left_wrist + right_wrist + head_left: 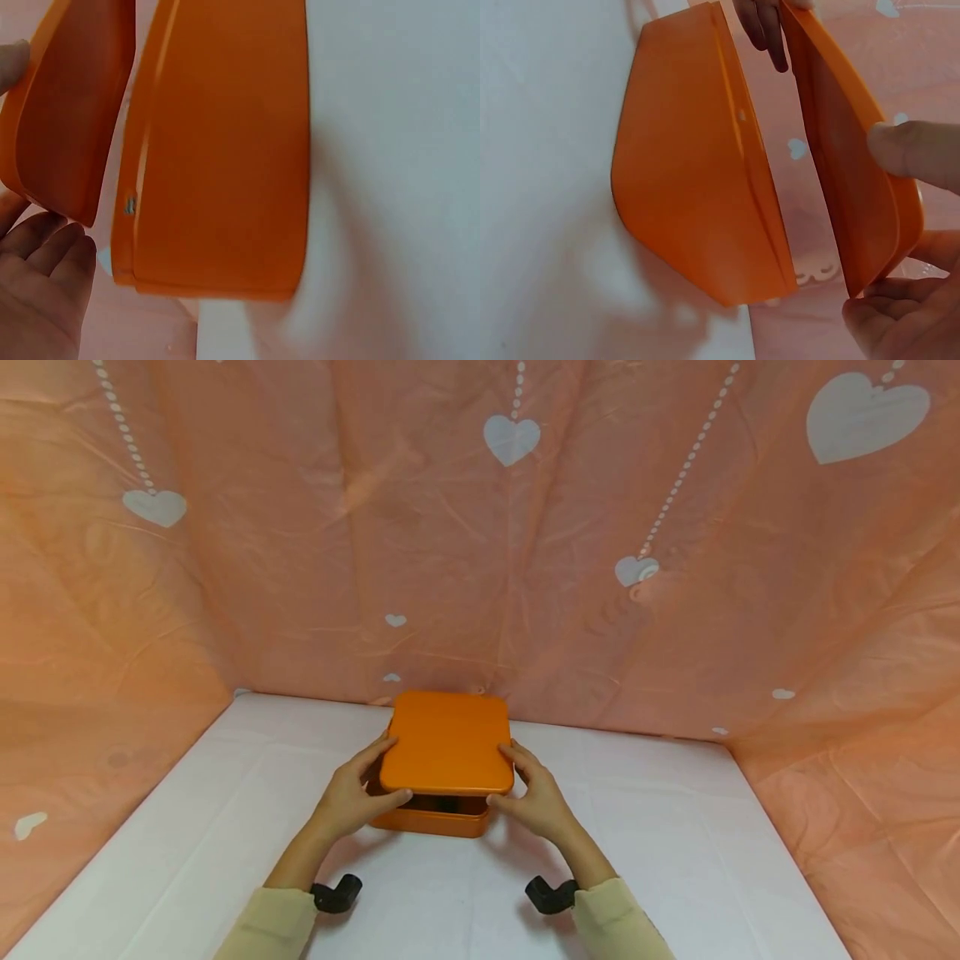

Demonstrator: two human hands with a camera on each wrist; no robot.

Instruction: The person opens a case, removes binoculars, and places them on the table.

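Two bare hands, the left hand [351,795] and the right hand [538,797], hold opposite sides of a smooth orange lid [447,743], rectangular with rounded corners, above a matching orange box [431,825] with upright walls. Each hand has its thumb by the near edge and its fingers along its own side, so the hands are apart from each other yet both clamped on the lid. The box sits on a white-covered table [187,827], centred between the forearms towards the far edge, in front of a pink curtain [337,568] printed with pale hearts. Both wrist views show a gap between lid and box on the left and right sides. A dark patch shows in the near opening; it may be something inside or only shadow, as the lid hides most of the interior. The step in hand seems to be handling the lid free of the box; one moment does not settle whether it is going up or down. Either way, the next move likely calls for both hands travelling together at matching height, so no corner catches the rim, and, if the lid is lowered, for thumbs well clear of the near wall.
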